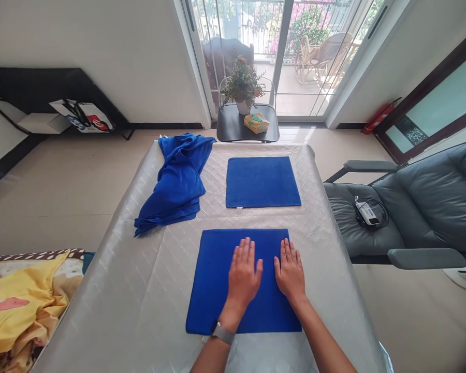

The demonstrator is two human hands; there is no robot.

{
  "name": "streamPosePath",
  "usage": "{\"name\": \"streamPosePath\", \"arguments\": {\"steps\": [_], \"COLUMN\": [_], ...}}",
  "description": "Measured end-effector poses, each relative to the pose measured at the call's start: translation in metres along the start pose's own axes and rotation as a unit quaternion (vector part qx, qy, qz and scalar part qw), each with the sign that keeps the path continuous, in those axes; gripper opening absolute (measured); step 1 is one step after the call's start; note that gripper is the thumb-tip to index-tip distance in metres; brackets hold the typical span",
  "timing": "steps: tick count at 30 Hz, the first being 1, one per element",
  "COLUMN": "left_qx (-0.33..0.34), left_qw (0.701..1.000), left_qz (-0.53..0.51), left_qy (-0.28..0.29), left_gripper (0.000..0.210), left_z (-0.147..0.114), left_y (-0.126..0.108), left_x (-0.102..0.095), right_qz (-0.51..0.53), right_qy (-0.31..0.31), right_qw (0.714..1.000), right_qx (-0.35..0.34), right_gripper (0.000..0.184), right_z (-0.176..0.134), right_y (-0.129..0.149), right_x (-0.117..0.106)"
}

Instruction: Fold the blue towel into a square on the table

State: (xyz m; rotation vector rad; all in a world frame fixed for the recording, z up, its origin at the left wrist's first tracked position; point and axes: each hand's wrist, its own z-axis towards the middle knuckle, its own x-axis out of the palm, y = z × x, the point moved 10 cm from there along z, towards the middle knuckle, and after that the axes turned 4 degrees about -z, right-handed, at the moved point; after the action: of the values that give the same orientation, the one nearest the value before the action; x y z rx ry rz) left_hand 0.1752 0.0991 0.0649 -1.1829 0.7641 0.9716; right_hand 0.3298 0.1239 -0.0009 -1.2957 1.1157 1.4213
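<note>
A blue cloth, laid out flat as a rectangle, is on the table close to me. My left hand rests flat on its middle, fingers stretched out and a watch on the wrist. Over its right edge lies my right hand, palm down with fingers straight. Farther back is a second flat blue cloth with a small white tag at its near edge. To the left, several blue cloths lie crumpled in a loose pile.
The table has a shiny quilted cover. Beyond it, a black folding chair bears a flower pot and a tissue pack. A grey armchair stands right, with a corded power strip. Yellow fabric lies at lower left.
</note>
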Motion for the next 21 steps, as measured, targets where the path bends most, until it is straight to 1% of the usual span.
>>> {"name": "streamPosePath", "arguments": {"steps": [1,2,3,4,5,7,9,11,14,16,18,21], "left_qx": [0.033,0.053,0.059,0.054,0.041,0.010,-0.020,-0.063,-0.145,-0.183,-0.198,-0.205], "left_qw": [0.999,0.997,0.996,0.996,0.996,0.997,0.997,0.995,0.985,0.977,0.974,0.974], "left_qz": [-0.014,-0.024,-0.029,-0.029,-0.024,-0.007,0.019,0.050,0.094,0.111,0.111,0.099], "left_qy": [0.031,0.052,0.065,0.071,0.073,0.070,0.067,0.055,0.019,-0.003,-0.012,-0.006], "left_gripper": [0.060,0.059,0.059,0.058,0.059,0.060,0.061,0.062,0.063,0.064,0.064,0.066], "left_z": [0.004,0.008,0.012,0.016,0.019,0.021,0.017,0.007,-0.016,-0.035,-0.055,-0.081], "left_y": [-0.024,-0.041,-0.052,-0.055,-0.052,-0.034,-0.006,0.030,0.087,0.115,0.132,0.143], "left_x": [0.017,0.032,0.045,0.054,0.060,0.064,0.057,0.044,0.015,-0.001,-0.010,-0.016], "right_qz": [0.001,0.002,0.002,0.002,0.001,0.003,0.007,0.014,0.025,0.031,0.035,0.036], "right_qy": [-0.001,-0.002,-0.002,-0.002,-0.002,-0.003,-0.004,-0.004,-0.006,-0.009,-0.012,-0.014], "right_qw": [1.000,1.000,1.000,1.000,1.000,1.000,1.000,1.000,0.999,0.999,0.999,0.999], "right_qx": [-0.005,-0.010,-0.015,-0.017,-0.018,-0.014,-0.012,-0.012,-0.019,-0.024,-0.028,-0.033], "right_gripper": [0.061,0.061,0.060,0.059,0.059,0.059,0.060,0.060,0.061,0.062,0.063,0.063], "right_z": [0.000,0.001,0.001,0.001,0.001,0.002,0.003,0.006,0.010,0.012,0.013,0.015], "right_y": [0.001,0.001,0.002,0.002,0.002,0.002,0.003,0.004,0.005,0.006,0.006,0.006], "right_x": [0.000,0.000,0.000,0.000,0.000,-0.001,-0.002,-0.002,-0.001,-0.001,-0.001,-0.003]}}
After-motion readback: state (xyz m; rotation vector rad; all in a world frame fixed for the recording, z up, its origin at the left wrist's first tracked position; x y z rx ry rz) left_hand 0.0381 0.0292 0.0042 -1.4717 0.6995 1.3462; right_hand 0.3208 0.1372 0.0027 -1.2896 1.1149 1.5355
